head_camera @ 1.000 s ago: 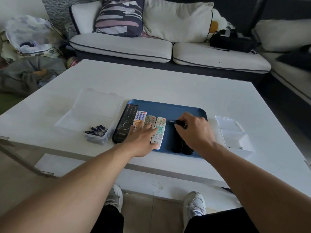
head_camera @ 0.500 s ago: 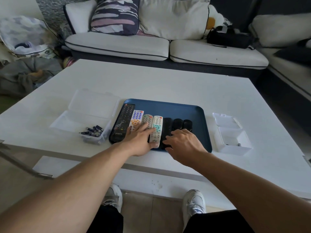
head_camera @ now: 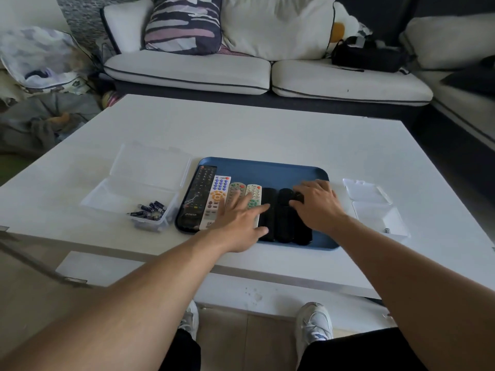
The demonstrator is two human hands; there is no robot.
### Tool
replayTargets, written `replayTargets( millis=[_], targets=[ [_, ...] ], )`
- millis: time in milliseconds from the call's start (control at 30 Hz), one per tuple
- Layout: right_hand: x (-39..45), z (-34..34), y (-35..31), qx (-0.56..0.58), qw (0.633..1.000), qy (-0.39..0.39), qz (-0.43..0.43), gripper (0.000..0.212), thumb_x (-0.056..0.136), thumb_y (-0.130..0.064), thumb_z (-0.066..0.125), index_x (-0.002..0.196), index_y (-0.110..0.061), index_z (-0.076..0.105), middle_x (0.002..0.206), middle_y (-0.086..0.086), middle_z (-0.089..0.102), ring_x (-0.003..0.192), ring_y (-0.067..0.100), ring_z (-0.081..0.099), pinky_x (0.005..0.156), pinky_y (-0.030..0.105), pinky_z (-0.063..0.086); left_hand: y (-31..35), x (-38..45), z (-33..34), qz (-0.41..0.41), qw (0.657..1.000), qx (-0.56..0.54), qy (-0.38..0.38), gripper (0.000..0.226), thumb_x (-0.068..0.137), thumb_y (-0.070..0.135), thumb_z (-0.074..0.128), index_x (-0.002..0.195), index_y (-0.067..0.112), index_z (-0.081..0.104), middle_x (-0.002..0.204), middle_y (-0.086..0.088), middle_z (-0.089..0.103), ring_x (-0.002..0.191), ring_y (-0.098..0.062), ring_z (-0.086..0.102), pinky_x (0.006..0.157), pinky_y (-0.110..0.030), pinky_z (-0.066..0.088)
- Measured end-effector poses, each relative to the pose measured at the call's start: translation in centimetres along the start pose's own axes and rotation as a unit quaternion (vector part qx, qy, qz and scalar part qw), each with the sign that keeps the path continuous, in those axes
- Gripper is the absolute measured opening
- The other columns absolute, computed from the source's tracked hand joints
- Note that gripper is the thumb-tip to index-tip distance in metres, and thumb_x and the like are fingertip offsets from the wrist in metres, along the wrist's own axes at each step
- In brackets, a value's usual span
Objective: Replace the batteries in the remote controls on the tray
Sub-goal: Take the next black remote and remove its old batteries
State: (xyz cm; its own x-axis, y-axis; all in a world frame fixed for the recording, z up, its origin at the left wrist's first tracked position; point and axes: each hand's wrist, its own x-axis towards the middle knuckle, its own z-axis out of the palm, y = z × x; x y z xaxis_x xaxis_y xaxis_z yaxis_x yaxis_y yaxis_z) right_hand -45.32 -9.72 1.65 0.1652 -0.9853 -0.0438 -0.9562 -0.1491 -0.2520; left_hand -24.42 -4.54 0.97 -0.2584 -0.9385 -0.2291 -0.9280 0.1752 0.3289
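Note:
A blue tray (head_camera: 267, 169) on the white table (head_camera: 257, 135) holds a row of remotes: a long black remote (head_camera: 198, 195), a white remote with blue buttons (head_camera: 217, 192), a grey remote (head_camera: 237, 187), a white and green remote (head_camera: 254, 194), then three black remotes (head_camera: 284, 218) side by side. My left hand (head_camera: 238, 220) lies flat with fingers spread over the light remotes. My right hand (head_camera: 317, 207) covers the rightmost black remote (head_camera: 303, 236), with thumb and fingers curled round its far end.
Left of the tray stands an open clear plastic box (head_camera: 150, 180) with several dark batteries (head_camera: 148, 208). An open small clear box (head_camera: 375, 207) to the right holds one battery (head_camera: 386, 230). A sofa (head_camera: 267, 70) stands beyond the table.
My right hand set a black remote down in the row, slid to the near ends of the black remotes, then moved back and right onto the rightmost one. My left hand stayed flat on the light remotes.

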Motion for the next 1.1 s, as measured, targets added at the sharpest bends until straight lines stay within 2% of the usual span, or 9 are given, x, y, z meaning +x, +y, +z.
replayTargets(
  millis=[133, 300, 467, 600, 733, 833, 933, 1000, 1100],
  targets=[
    [1.6, 0.1, 0.2, 0.032, 0.997, -0.075, 0.009, 0.057, 0.104, -0.048, 0.039, 0.156, -0.027, 0.029, 0.167, -0.002, 0.016, 0.154, 0.03, -0.001, 0.122, 0.05, 0.011, 0.8, 0.2, 0.4, 0.005, 0.999, 0.021, -0.024, 0.065, 0.1, 0.057, 0.044, 0.157, 0.047, 0.016, 0.169, 0.001, -0.013, 0.151, -0.025, -0.027, 0.122, -0.056, -0.012],
    [2.9, 0.2, 0.0, -0.066, 0.989, -0.133, 0.009, 0.076, 0.1, -0.061, 0.038, 0.161, -0.024, 0.012, 0.169, -0.002, 0.002, 0.153, 0.032, -0.013, 0.123, 0.048, 0.0, 1.5, 0.0, 0.8, 0.009, 0.999, 0.018, -0.036, 0.064, 0.1, 0.059, 0.042, 0.158, 0.045, 0.017, 0.168, 0.001, -0.016, 0.15, -0.024, -0.03, 0.122, -0.052, -0.014],
    [3.8, 0.5, 0.0, -0.057, 0.988, -0.144, -0.007, 0.073, 0.097, -0.063, 0.043, 0.158, -0.029, 0.023, 0.168, -0.002, 0.007, 0.153, 0.031, -0.015, 0.123, 0.049, -0.002, 2.2, -0.1, 0.6, 0.008, 0.999, 0.018, -0.044, 0.06, 0.099, 0.059, 0.045, 0.155, 0.043, 0.03, 0.166, 0.004, -0.024, 0.149, -0.022, -0.033, 0.12, -0.051, -0.015],
    [3.7, 0.3, -0.1, -0.008, 0.993, -0.116, 0.002, 0.064, 0.093, -0.058, 0.057, 0.148, -0.027, 0.042, 0.164, -0.001, 0.023, 0.154, 0.03, -0.006, 0.122, 0.049, 0.002, 2.6, 0.0, 0.6, 0.012, 0.999, 0.017, -0.044, 0.06, 0.098, 0.058, 0.047, 0.154, 0.039, 0.035, 0.166, 0.004, -0.025, 0.148, -0.022, -0.035, 0.12, -0.052, -0.014],
    [2.8, -0.5, -0.5, 0.032, 0.997, -0.062, 0.017, 0.063, 0.087, -0.054, 0.065, 0.139, -0.023, 0.049, 0.147, 0.004, 0.046, 0.149, 0.031, 0.017, 0.12, 0.044, 0.017, 2.8, 0.0, 0.6, 0.012, 0.999, 0.026, -0.042, 0.064, 0.099, 0.058, 0.046, 0.156, 0.034, 0.031, 0.167, 0.001, -0.022, 0.148, -0.023, -0.034, 0.12, -0.049, -0.016],
    [2.1, -1.2, -0.9, 0.087, 0.996, -0.01, 0.014, 0.057, 0.084, -0.048, 0.07, 0.13, -0.021, 0.049, 0.116, 0.001, 0.065, 0.125, 0.026, 0.045, 0.109, 0.038, 0.031, 2.9, -0.1, 0.6, 0.007, 0.999, 0.015, -0.035, 0.069, 0.098, 0.06, 0.046, 0.158, 0.029, 0.027, 0.168, 0.001, -0.02, 0.15, -0.023, -0.031, 0.121, -0.047, -0.015],
    [1.5, -1.7, -1.3, 0.165, 0.986, -0.004, 0.029, 0.048, 0.083, -0.043, 0.07, 0.123, -0.029, 0.046, 0.082, -0.005, 0.07, 0.104, 0.025, 0.056, 0.09, 0.041, 0.048, 3.2, -0.4, 0.3, 0.001, 1.0, -0.02, -0.022, 0.077, 0.097, 0.063, 0.045, 0.159, 0.026, 0.022, 0.169, 0.001, -0.014, 0.151, -0.021, -0.028, 0.124, -0.045, -0.012],
    [1.0, -2.4, -1.9, 0.186, 0.982, 0.015, 0.033, 0.044, 0.083, -0.042, 0.068, 0.12, -0.033, 0.046, 0.072, -0.006, 0.068, 0.094, 0.026, 0.06, 0.081, 0.043, 0.053, 3.7, -0.7, 0.1, -0.005, 0.998, -0.066, 0.004, 0.082, 0.093, 0.066, 0.05, 0.159, 0.026, 0.023, 0.17, 0.002, 0.001, 0.154, -0.018, -0.018, 0.125, -0.042, -0.006],
    [0.1, -4.2, -3.3, 0.201, 0.975, 0.088, 0.018, 0.039, 0.082, -0.038, 0.064, 0.117, -0.032, 0.047, 0.064, -0.006, 0.067, 0.088, 0.022, 0.061, 0.089, 0.045, 0.052, 5.0, -1.4, -0.8, -0.027, 0.983, -0.162, 0.079, 0.08, 0.082, 0.069, 0.063, 0.147, 0.028, 0.042, 0.15, 0.007, 0.045, 0.146, -0.015, 0.028, 0.116, -0.035, 0.029]
  ],
)
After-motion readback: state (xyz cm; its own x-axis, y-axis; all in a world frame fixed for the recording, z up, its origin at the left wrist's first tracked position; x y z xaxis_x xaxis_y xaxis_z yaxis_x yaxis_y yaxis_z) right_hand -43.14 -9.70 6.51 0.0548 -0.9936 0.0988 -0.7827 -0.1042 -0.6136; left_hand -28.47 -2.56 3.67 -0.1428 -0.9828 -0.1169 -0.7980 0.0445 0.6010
